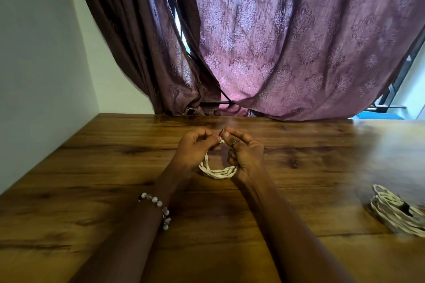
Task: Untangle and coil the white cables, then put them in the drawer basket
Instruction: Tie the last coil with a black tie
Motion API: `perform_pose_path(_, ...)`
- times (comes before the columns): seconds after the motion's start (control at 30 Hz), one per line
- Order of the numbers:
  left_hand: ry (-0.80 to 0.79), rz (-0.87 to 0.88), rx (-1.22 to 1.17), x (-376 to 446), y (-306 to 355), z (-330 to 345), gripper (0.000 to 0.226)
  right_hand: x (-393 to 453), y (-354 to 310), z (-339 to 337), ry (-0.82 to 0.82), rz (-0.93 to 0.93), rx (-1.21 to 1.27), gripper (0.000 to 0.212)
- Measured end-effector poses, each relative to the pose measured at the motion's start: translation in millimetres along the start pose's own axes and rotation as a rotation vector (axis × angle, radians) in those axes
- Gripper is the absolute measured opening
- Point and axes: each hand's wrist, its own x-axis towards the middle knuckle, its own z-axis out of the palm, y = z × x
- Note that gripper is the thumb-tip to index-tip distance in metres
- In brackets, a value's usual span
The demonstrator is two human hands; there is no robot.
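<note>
both hands, left (195, 147) and right (245, 153), pinch the coil (217, 171) top; it looks light, limp, best held across its bundled loops.

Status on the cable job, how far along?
Looks done: one coiled bundle lies on the table at right. In hand: left hand and right hand hold a second coil, pinching its top. Left: finishing it and putting both away; no drawer basket in view.

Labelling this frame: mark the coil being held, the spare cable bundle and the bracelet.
held coil (218, 171), head view, lower loop.
spare cable bundle (395, 210), head view, middle strands.
bracelet (158, 202), head view, beads.
</note>
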Motion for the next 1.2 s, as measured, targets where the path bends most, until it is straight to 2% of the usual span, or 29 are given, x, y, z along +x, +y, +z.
perform_pose_path(0.07, -0.043, -0.024, -0.026, -0.1, -0.2, -2.1, 0.019, 0.1, 0.5, -0.4, 0.000, -0.016, -0.010, 0.014)
perform_pose_path(0.27, 0.014, 0.189, 0.105, -0.2, -1.4, -3.8, 0.018, 1.7, 5.9, 2.5, -0.031, -0.061, -0.026, 0.010)
perform_pose_path(0.4, 0.102, 0.149, 0.018, 0.0, 2.2, -4.7, 0.018, 4.5, 6.8, 1.5, -0.111, -0.071, 0.061, 0.013)
perform_pose_path(0.67, 0.118, 0.150, 0.046, -2.4, 4.1, -9.4, 0.019, 5.4, 6.1, -2.9, -0.246, -0.016, 0.076, 0.012)
perform_pose_path(0.9, 0.081, 0.168, 0.062, -5.1, 3.5, -5.4, 0.014, 8.0, 4.7, -5.4, -0.255, 0.023, 0.066, 0.008)
perform_pose_path(1.2, 0.090, 0.130, 0.033, -6.3, 5.4, -7.7, 0.023, 8.6, 7.2, -2.9, -0.307, 0.011, 0.107, 0.004)
